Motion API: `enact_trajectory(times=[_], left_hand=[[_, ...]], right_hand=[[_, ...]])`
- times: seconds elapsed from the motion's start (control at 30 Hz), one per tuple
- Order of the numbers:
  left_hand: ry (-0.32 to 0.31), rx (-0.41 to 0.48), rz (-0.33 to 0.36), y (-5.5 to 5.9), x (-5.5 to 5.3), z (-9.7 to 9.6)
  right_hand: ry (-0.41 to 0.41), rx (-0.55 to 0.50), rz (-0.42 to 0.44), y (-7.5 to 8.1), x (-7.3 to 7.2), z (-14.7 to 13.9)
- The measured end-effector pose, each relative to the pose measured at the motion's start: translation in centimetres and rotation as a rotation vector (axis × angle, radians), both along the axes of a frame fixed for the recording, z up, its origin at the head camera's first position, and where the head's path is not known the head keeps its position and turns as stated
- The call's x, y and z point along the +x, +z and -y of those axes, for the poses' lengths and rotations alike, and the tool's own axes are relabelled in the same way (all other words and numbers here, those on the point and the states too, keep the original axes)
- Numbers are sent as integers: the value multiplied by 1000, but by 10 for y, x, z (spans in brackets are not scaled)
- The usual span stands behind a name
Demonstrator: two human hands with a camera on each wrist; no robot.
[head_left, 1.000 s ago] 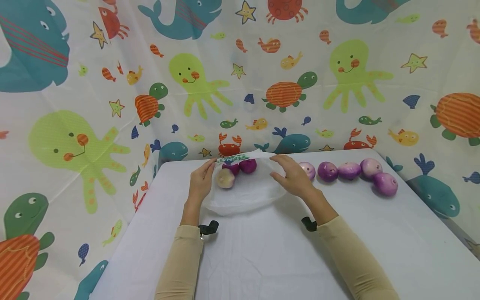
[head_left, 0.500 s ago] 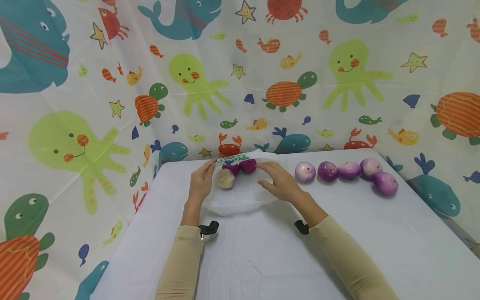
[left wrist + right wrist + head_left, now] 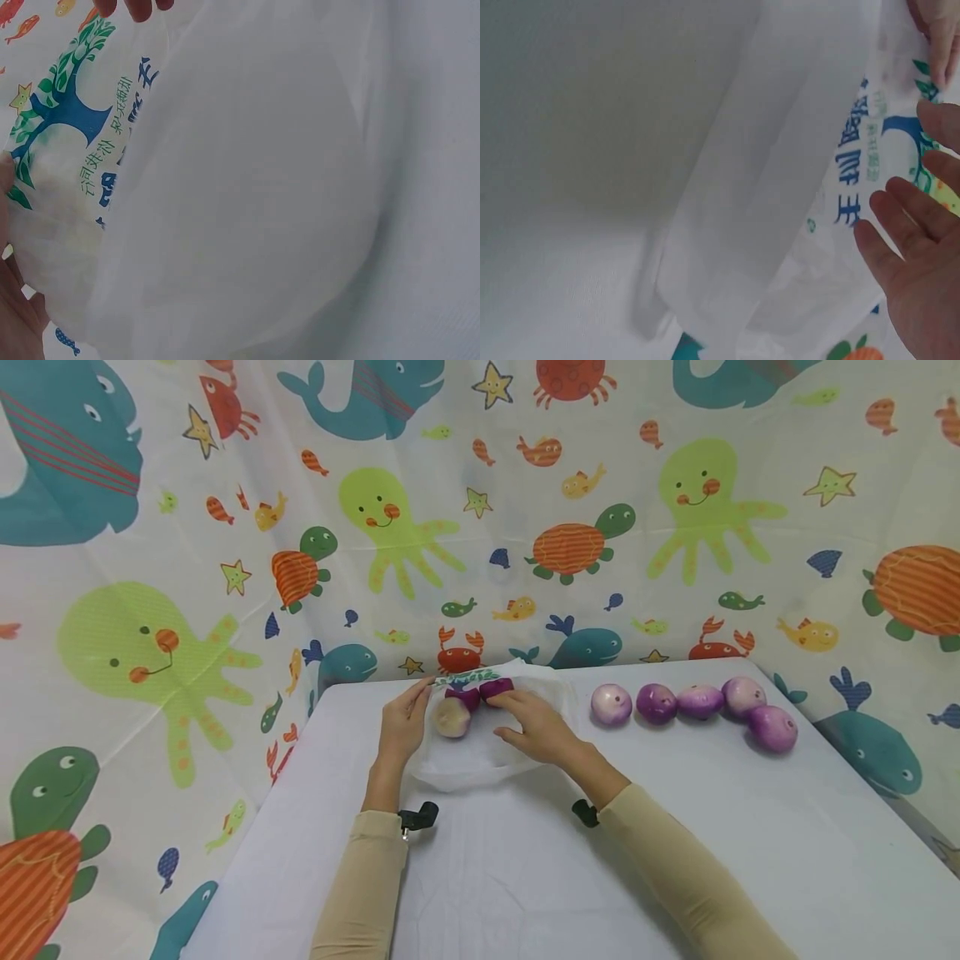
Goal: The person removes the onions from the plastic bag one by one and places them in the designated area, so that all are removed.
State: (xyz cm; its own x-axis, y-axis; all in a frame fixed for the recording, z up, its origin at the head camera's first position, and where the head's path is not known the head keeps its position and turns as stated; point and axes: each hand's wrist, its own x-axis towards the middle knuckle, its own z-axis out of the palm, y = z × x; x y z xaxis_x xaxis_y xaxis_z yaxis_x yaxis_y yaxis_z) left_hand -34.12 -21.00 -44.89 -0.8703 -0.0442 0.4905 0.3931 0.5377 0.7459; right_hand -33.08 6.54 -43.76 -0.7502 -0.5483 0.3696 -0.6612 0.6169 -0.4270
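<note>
A white plastic bag (image 3: pixel 476 768) with green and blue print lies with its mouth facing me in the head view. Inside it show a pale onion (image 3: pixel 452 718) and two purple onions (image 3: pixel 495 687). My left hand (image 3: pixel 401 727) pinches the bag's left rim. Over the mouth reaches my right hand (image 3: pixel 536 727), its fingers loosely extended beside the right purple onion and partly covering it. In the right wrist view that hand (image 3: pixel 919 247) has its fingers apart, with nothing gripped. The bag (image 3: pixel 240 180) fills most of the left wrist view, hiding the onions there.
Several purple onions (image 3: pixel 699 702) sit in a row on the table to the right of the bag. White cloth covers the table (image 3: pixel 495 877). A curtain (image 3: pixel 480 552) printed with sea animals hangs behind and on both sides.
My right hand has moved left from the bag's right rim to over its mouth, by the right purple onion. The left hand and the bag have stayed put.
</note>
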Motion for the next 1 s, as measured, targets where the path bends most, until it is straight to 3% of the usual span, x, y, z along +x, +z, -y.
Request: enact_trajectory(times=[0.3,0.73,1.0], left_hand=[[7,8,34,2,2,0],[-9,11,-15,2,0,1],[-13,17,-8,2,0,1]], right_hand=[[-5,20,75,-4,-6,18],[-22,37,131,-7,-12,39],[2,65,60,-9,-18,53]])
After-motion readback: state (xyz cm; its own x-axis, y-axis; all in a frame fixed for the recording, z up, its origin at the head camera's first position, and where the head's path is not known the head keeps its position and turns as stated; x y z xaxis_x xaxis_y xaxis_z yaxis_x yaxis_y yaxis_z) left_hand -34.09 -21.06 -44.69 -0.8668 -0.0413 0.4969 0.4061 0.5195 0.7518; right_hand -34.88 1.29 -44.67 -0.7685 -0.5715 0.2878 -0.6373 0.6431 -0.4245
